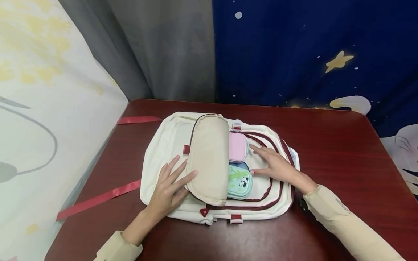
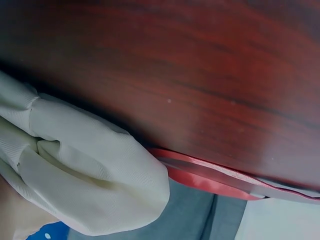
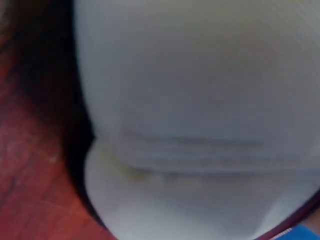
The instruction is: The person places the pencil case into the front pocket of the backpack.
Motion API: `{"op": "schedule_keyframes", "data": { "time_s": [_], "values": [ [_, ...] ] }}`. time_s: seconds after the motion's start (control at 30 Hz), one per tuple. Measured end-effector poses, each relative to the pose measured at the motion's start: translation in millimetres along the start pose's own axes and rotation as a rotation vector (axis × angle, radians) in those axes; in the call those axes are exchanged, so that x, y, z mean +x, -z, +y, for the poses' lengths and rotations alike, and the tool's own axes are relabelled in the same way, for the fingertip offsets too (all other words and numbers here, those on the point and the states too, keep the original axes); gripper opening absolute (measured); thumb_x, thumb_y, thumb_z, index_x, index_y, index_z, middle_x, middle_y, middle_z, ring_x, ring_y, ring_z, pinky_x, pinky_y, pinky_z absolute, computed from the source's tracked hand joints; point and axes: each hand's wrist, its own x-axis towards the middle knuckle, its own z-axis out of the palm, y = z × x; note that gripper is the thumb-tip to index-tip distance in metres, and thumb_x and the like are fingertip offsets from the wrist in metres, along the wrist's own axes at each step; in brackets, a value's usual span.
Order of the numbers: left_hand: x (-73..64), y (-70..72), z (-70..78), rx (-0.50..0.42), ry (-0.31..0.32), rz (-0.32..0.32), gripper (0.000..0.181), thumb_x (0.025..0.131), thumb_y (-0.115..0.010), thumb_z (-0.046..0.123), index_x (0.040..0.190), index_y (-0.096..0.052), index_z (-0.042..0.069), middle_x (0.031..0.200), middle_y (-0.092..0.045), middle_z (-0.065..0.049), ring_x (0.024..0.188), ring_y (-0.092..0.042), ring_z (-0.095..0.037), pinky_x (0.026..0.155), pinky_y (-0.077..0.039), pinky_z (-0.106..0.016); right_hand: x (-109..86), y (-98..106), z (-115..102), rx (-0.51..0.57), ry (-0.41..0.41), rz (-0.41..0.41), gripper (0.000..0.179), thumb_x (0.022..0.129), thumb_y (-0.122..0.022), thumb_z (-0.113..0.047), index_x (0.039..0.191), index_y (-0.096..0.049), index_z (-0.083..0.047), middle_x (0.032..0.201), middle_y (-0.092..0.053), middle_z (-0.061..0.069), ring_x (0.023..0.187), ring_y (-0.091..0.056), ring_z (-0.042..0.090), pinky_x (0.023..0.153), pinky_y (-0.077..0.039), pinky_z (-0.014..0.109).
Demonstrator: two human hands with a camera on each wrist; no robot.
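A cream backpack [image 1: 163,152] with dark red trim lies flat on the table, its front pocket flap [image 1: 209,156] folded back to the left. In the pocket opening are a pink case [image 1: 237,146] and a mint green case [image 1: 240,183] with a panda picture, each partly covered by the flap. My left hand [image 1: 171,186] rests by the flap's left edge, fingers spread, one fingertip over the flap. To the right of the cases, my right hand [image 1: 272,165] reaches in with spread fingers, its thumb close to the green case and its fingertips by the pink one.
Red straps [image 1: 107,197] trail left from the backpack across the brown table [image 1: 336,145]. A small black object [image 1: 303,204] sits partly under the right sleeve. Behind the table hang grey and dark blue curtains [image 1: 277,54]. The right wrist view shows blurred cream fabric [image 3: 190,90] up close.
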Motion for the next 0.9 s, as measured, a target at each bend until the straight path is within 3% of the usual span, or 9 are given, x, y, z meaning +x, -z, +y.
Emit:
{"op": "schedule_keyframes", "data": {
  "time_s": [0.13, 0.27, 0.4, 0.53, 0.7, 0.8, 0.9],
  "values": [
    [0.3, 1.8, 3.1, -0.016, -0.016, 0.02, 0.031, 0.096, -0.049, 0.029, 0.118, -0.066, 0.017, 0.129, -0.054, -0.018, 0.122, -0.039, -0.047, 0.083, -0.027, -0.072, 3.4, -8.7, -4.9, -0.097, 0.007, 0.116, 0.098, 0.067, -0.08, -0.043, 0.14, -0.034, 0.004, 0.114, -0.058, 0.013, 0.107, -0.05, 0.03, 0.09, -0.037, 0.046],
    [0.8, 3.3, 5.3, -0.037, -0.038, 0.046, 0.029, 0.095, -0.049, 0.024, 0.116, -0.067, 0.014, 0.128, -0.054, -0.02, 0.121, -0.039, -0.05, 0.083, -0.027, -0.071, 6.1, -17.7, -11.5, -0.243, 0.01, 0.222, 0.102, 0.064, -0.079, -0.048, 0.134, -0.036, 0.012, 0.102, -0.056, 0.014, 0.093, -0.053, 0.031, 0.082, -0.042, 0.045],
    [1.9, 3.5, 4.6, -0.049, -0.051, 0.062, 0.028, 0.095, -0.05, 0.024, 0.115, -0.068, 0.013, 0.127, -0.054, -0.022, 0.12, -0.038, -0.051, 0.086, -0.027, -0.068, 5.4, -20.1, -14.5, -0.253, -0.017, 0.26, 0.101, 0.061, -0.081, -0.048, 0.133, -0.037, 0.009, 0.099, -0.058, 0.015, 0.09, -0.054, 0.031, 0.081, -0.041, 0.046],
    [2.5, 1.8, 2.7, -0.055, -0.059, 0.066, 0.028, 0.095, -0.052, 0.024, 0.114, -0.068, 0.013, 0.126, -0.054, -0.022, 0.119, -0.039, -0.051, 0.091, -0.027, -0.063, 1.6, -16.1, -13.6, -0.154, -0.033, 0.217, 0.088, 0.065, -0.08, -0.045, 0.13, -0.044, 0.002, 0.109, -0.058, 0.015, 0.103, -0.053, 0.031, 0.087, -0.039, 0.049],
    [1.5, -0.7, 0.7, -0.057, -0.072, 0.074, 0.028, 0.094, -0.053, 0.024, 0.114, -0.068, 0.011, 0.125, -0.055, -0.023, 0.119, -0.039, -0.052, 0.094, -0.027, -0.058, -7.2, -5.4, -2.2, 0.05, 0.029, 0.062, 0.064, 0.079, -0.072, -0.032, 0.134, -0.049, -0.008, 0.133, -0.049, 0.01, 0.125, -0.041, 0.027, 0.098, -0.032, 0.049],
    [0.0, -2.4, -0.1, -0.058, -0.074, 0.078, 0.028, 0.094, -0.054, 0.024, 0.114, -0.068, 0.011, 0.125, -0.055, -0.023, 0.119, -0.039, -0.051, 0.095, -0.027, -0.057, -11.8, -2.3, 6.9, 0.128, 0.072, -0.003, 0.062, 0.083, -0.068, -0.023, 0.139, -0.044, -0.012, 0.139, -0.044, 0.008, 0.129, -0.036, 0.026, 0.1, -0.03, 0.047],
    [-0.5, -4.8, -1.0, -0.06, -0.074, 0.079, 0.028, 0.094, -0.054, 0.025, 0.114, -0.068, 0.011, 0.125, -0.055, -0.023, 0.118, -0.04, -0.052, 0.094, -0.027, -0.057, -14.1, -2.5, 13.2, 0.165, 0.123, -0.018, 0.062, 0.083, -0.065, -0.011, 0.141, -0.042, -0.011, 0.14, -0.043, 0.008, 0.129, -0.036, 0.027, 0.1, -0.031, 0.038]
  ]
}}
